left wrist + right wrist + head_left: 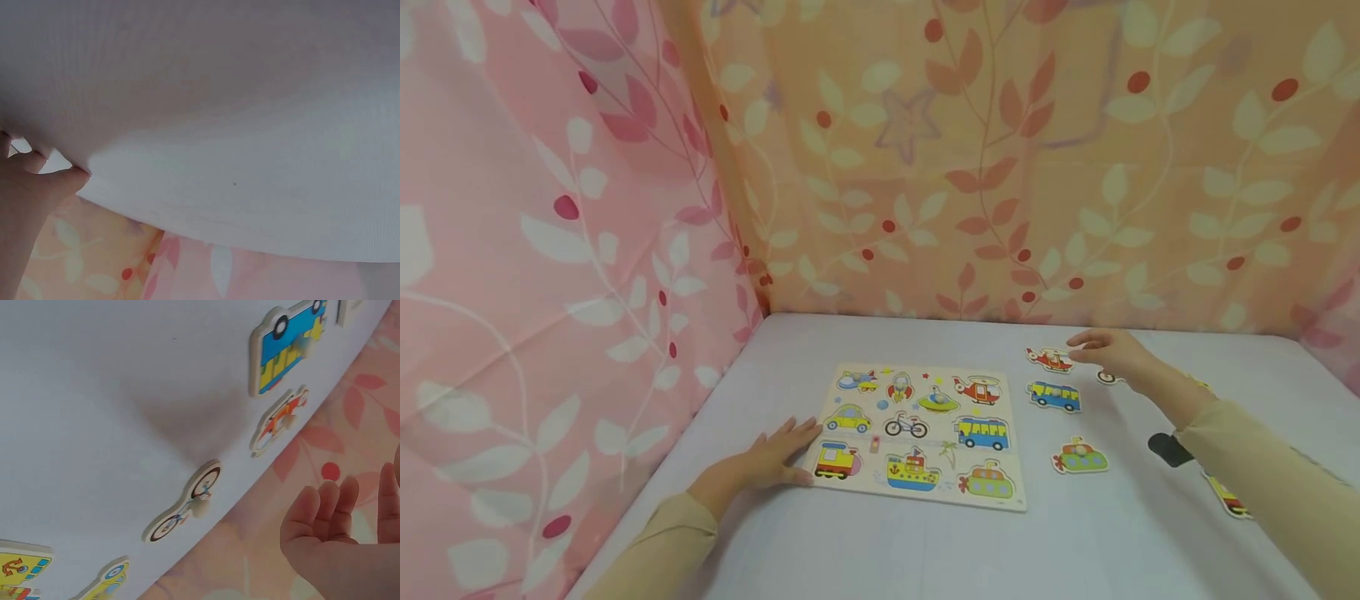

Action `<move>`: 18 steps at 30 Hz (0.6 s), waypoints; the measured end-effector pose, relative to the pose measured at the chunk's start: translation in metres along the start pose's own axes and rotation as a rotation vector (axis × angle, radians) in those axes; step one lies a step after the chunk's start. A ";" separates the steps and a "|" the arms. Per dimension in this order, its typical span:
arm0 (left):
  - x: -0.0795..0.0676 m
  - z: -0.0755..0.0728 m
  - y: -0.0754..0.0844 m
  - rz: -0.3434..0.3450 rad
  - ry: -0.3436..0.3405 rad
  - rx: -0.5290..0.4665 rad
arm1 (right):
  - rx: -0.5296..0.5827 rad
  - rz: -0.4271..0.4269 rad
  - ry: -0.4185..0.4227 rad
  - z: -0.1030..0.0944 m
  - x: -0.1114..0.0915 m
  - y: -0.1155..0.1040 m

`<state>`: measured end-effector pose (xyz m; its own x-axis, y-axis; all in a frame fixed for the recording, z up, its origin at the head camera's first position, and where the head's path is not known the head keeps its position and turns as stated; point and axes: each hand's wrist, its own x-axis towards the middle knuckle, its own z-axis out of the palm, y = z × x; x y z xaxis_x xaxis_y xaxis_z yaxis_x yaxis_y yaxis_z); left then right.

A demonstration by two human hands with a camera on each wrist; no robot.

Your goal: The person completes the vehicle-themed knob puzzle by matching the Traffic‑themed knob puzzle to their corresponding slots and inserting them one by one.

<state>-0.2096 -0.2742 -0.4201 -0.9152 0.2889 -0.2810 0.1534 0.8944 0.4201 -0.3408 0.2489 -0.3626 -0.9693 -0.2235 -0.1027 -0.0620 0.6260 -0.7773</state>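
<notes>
My left hand (782,454) rests at the left edge of a wooden vehicle puzzle board (868,475), fingers extended and touching it. Knobs show on the airplane, rocket and flying saucer in its top row. My right hand (1112,350) hovers at the back right with its fingers loosely bent, holding nothing. Just left of its fingertips in the head view lies the helicopter piece (1047,360). Partly covered by this hand is the bicycle piece (1107,377), shown whole in the right wrist view. The bus piece (1052,397) lies in front of the helicopter.
Nearer the front lies the submarine piece (1078,458). My right sleeve partly hides the train piece (1225,496). The right wrist view also has a ship piece (28,565) and a yellow car piece (111,584). Floral curtains (880,167) stand behind and to the left.
</notes>
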 end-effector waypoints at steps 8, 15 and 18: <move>-0.002 0.002 0.002 -0.004 0.003 -0.012 | 0.013 0.075 -0.024 0.005 0.025 0.024; -0.003 0.002 0.003 -0.028 0.013 -0.005 | 0.041 0.129 -0.047 0.010 0.051 0.039; -0.002 0.002 0.003 -0.042 0.013 -0.001 | 0.043 0.161 -0.049 0.011 0.060 0.046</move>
<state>-0.2068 -0.2714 -0.4197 -0.9256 0.2468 -0.2869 0.1146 0.9053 0.4089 -0.3992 0.2561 -0.4111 -0.9531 -0.1594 -0.2574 0.1046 0.6245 -0.7740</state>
